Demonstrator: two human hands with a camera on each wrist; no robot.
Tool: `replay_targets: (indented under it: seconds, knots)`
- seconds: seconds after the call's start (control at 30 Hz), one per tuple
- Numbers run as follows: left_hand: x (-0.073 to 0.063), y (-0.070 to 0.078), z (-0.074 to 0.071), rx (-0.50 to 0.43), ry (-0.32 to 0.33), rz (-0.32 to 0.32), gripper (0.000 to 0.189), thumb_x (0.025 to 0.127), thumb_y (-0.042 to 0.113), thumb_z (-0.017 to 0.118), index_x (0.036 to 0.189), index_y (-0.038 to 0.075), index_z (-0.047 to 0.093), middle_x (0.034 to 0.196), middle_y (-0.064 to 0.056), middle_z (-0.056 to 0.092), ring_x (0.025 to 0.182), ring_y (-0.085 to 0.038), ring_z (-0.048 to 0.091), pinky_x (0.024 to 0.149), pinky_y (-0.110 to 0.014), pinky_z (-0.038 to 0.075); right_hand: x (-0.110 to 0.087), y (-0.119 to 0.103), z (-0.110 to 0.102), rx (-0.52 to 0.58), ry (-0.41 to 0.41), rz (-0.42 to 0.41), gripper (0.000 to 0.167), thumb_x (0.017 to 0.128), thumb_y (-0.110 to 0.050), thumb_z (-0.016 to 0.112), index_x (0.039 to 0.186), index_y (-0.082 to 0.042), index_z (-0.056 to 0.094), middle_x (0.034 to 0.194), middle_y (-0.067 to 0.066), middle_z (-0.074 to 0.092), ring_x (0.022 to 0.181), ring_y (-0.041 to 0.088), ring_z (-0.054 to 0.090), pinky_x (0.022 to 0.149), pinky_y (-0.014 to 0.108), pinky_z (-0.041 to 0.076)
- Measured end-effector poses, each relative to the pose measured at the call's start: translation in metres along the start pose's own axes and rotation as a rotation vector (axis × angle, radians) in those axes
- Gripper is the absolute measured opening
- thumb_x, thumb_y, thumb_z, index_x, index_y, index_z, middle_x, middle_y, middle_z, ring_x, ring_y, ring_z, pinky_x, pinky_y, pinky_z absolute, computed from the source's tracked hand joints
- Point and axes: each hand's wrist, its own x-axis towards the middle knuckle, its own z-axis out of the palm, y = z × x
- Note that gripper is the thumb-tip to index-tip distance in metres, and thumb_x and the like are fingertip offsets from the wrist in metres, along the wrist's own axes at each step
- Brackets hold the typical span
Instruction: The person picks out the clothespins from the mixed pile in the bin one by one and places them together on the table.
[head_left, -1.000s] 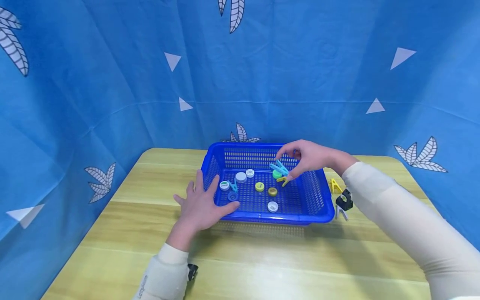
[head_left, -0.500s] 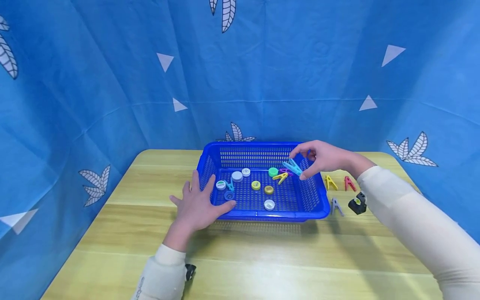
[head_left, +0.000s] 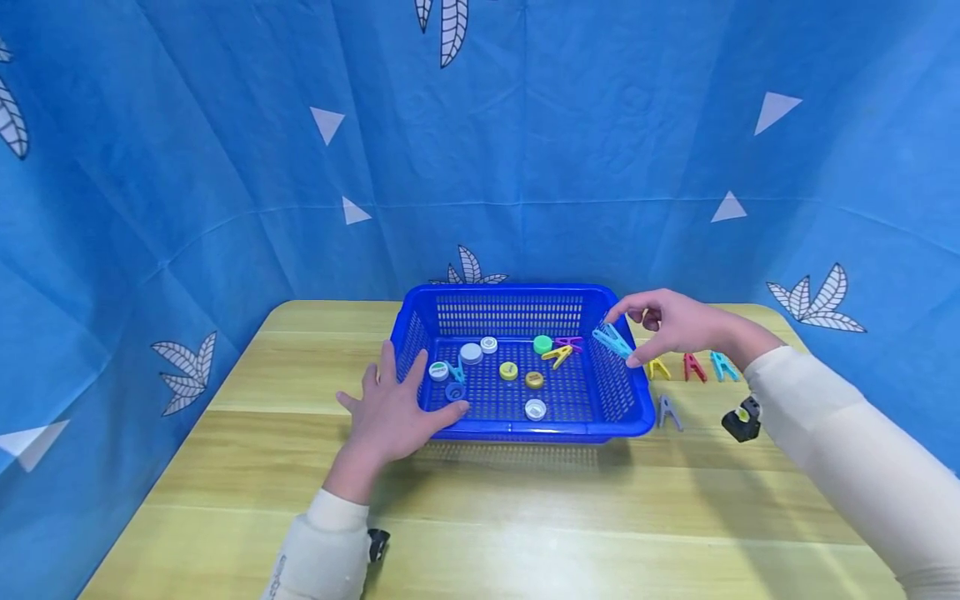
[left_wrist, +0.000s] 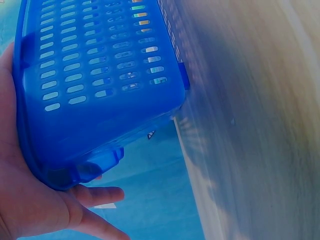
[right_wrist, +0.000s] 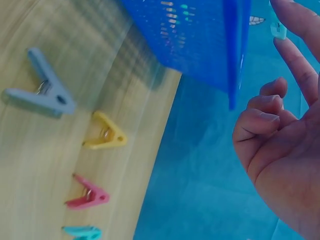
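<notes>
My right hand pinches a light blue clothespin between thumb and index finger, over the right side of a blue plastic basket. In the right wrist view, only the end of that clothespin shows at the fingertips. My left hand is spread over the basket's front left corner, thumb along the front rim and fingers at the left side. Inside the basket lie a yellow clothespin, a purple clothespin, another light blue clothespin and several bottle caps.
Right of the basket, on the wooden table, are a yellow clothespin, a red clothespin, a light blue clothespin and a grey clothespin. A blue patterned curtain hangs behind the table.
My right hand has carried the light blue clothespin rightward from above the basket floor to its right rim. My left hand stays on the basket corner. More clothespins on the table have come into sight.
</notes>
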Motion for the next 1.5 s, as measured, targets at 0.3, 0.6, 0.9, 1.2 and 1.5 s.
replay_targets:
  seconds: [0.3,0.6,0.9,1.2,1.5]
  knots:
    - [0.001,-0.002,0.001,0.001,0.004,0.003,0.112,0.076,0.087,0.051,0.16,0.017,0.026,0.164,-0.022,-0.006,0.142,-0.059,0.007,0.091,-0.087,-0.006,-0.022,0.016,-0.002,0.017,0.022,-0.007,0.057,0.073,-0.024,0.092,0.124,-0.016,0.067,0.091,0.01,0.04,0.074,0.024,0.042,0.062,0.035,0.039]
    - [-0.001,-0.003,0.0,-0.004,0.002,0.001,0.113,0.076,0.088,0.05,0.16,0.017,0.025,0.164,-0.024,-0.006,0.142,-0.06,0.005,0.09,-0.087,-0.007,-0.042,0.04,0.001,0.128,0.036,-0.028,0.055,0.074,-0.011,0.089,0.124,-0.01,0.065,0.087,0.01,0.04,0.065,0.023,0.043,0.051,0.033,0.047]
    - [0.001,-0.002,0.0,0.005,-0.002,0.005,0.113,0.076,0.088,0.05,0.16,0.017,0.025,0.164,-0.023,-0.007,0.141,-0.06,0.007,0.09,-0.088,-0.006,-0.067,0.065,0.009,0.119,0.091,-0.06,0.053,0.073,-0.011,0.09,0.12,-0.006,0.067,0.077,0.002,0.053,0.064,0.021,0.044,0.057,0.032,0.04]
    - [0.003,-0.001,0.001,0.023,0.004,0.014,0.114,0.075,0.089,0.048,0.16,0.016,0.026,0.164,-0.023,-0.007,0.141,-0.059,0.007,0.09,-0.088,-0.005,-0.09,0.091,0.022,0.14,0.125,0.026,0.049,0.073,-0.013,0.09,0.116,-0.008,0.067,0.088,0.016,0.048,0.067,0.022,0.041,0.058,0.032,0.037]
    - [0.0,0.0,0.002,0.027,-0.007,0.008,0.113,0.076,0.088,0.049,0.16,0.017,0.025,0.164,-0.024,-0.006,0.142,-0.059,0.008,0.09,-0.088,-0.005,-0.11,0.107,0.039,0.076,0.148,0.137,0.052,0.071,-0.019,0.092,0.115,-0.011,0.066,0.09,0.012,0.046,0.076,0.025,0.042,0.06,0.032,0.036]
